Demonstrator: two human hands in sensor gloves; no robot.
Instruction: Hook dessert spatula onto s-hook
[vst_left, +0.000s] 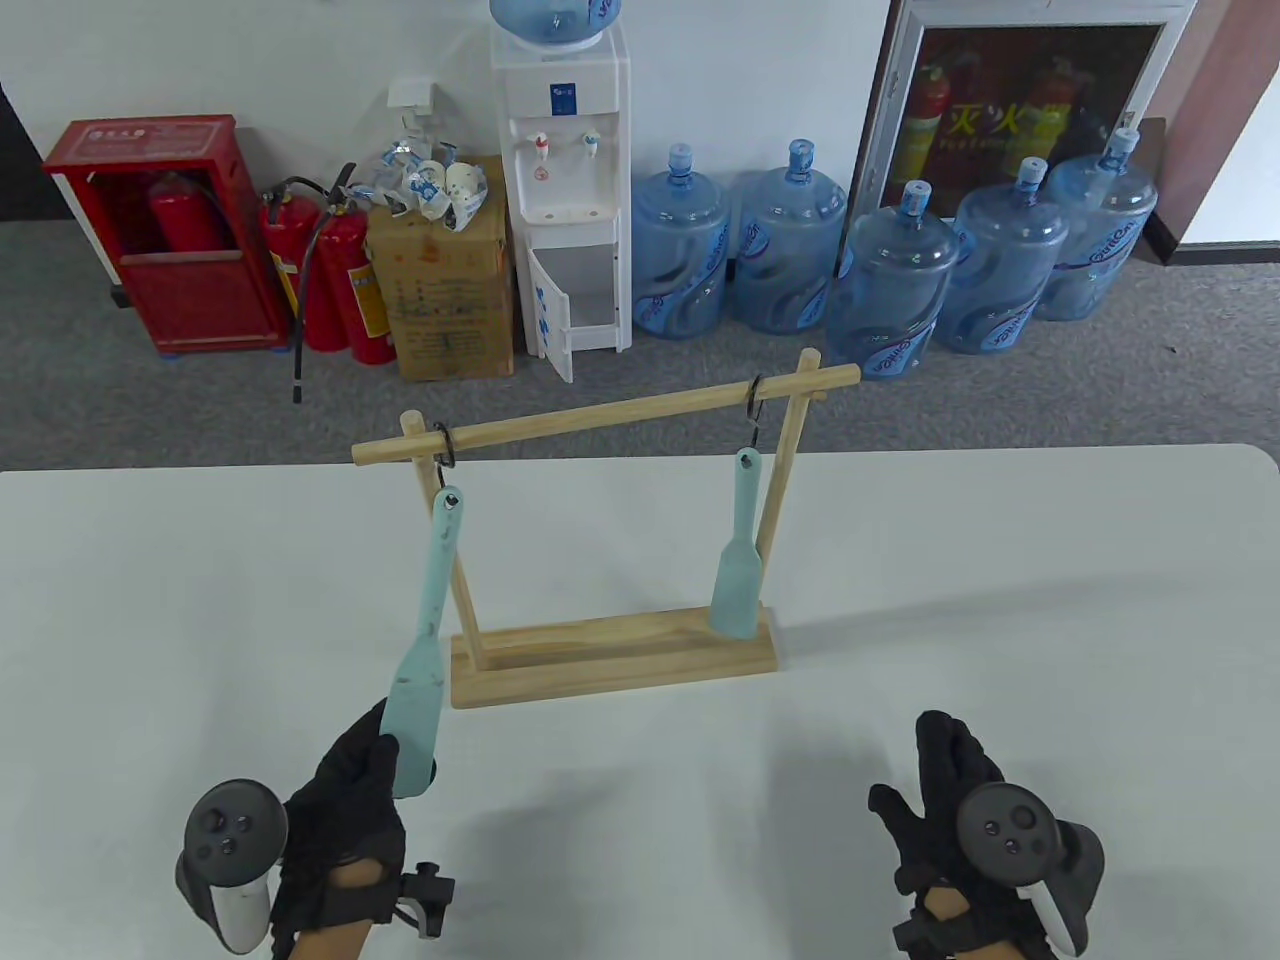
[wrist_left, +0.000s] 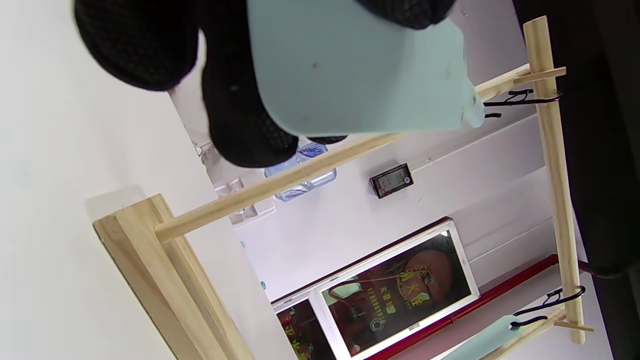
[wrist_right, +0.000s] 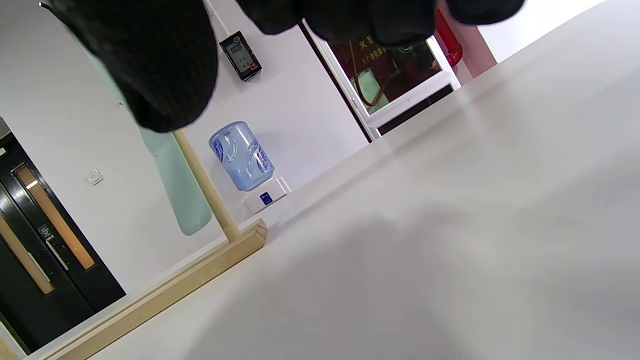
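A wooden rack (vst_left: 610, 412) stands mid-table with a black S-hook near each end of its rail. A light-blue dessert spatula (vst_left: 737, 560) hangs from the right S-hook (vst_left: 755, 405). My left hand (vst_left: 385, 755) grips the blade of a second light-blue spatula (vst_left: 425, 620) and holds it tilted up. Its handle hole sits just under the left S-hook (vst_left: 445, 450); I cannot tell whether the hook passes through it. The left wrist view shows the blade (wrist_left: 350, 65) between my fingers (wrist_left: 240, 115). My right hand (vst_left: 940, 775) is open and holds nothing, low over the table at the front right.
The rack's base (vst_left: 610, 660) lies between my hands and the table's far edge. Beyond the table stand water bottles (vst_left: 890, 280), a water dispenser (vst_left: 565, 190), a cardboard box and fire extinguishers (vst_left: 340, 280). The right wrist view shows the hanging spatula (wrist_right: 180, 195) beside a rack post (wrist_right: 205, 185).
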